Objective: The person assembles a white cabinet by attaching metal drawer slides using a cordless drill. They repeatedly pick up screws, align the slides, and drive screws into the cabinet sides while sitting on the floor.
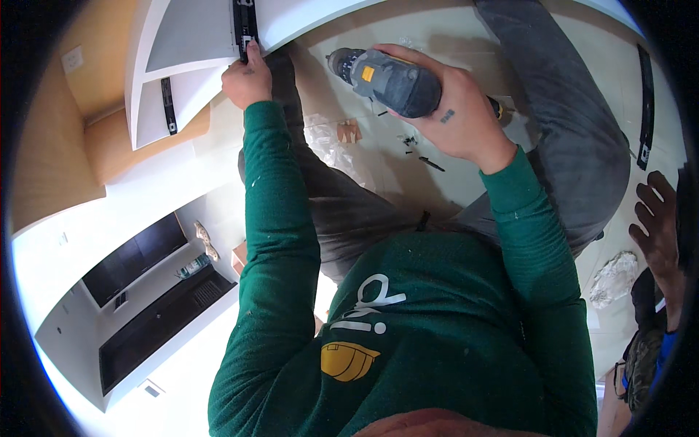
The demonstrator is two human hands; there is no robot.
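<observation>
My left hand [247,81] is closed at the front edge of the white cabinet [196,40], thumb pressed on the near end of a black drawer slide [245,22] that lies along the panel. In my right hand [466,116] is a grey and black cordless drill [397,81] with a yellow patch. It is held above the floor between my legs, its chuck [336,62] pointing left toward the cabinet, apart from the slide. My palm and fingers hide the drill's handle. Lower on the cabinet sits another black drawer slide [168,105].
Several small dark screws [409,142] and a thin black rod [431,164] lie on the tiled floor [408,182], near clear plastic wrap [331,142] and a brown scrap [349,131]. At right are a loose black slide [645,109], another person's hand [659,218] and a white cloth [613,280].
</observation>
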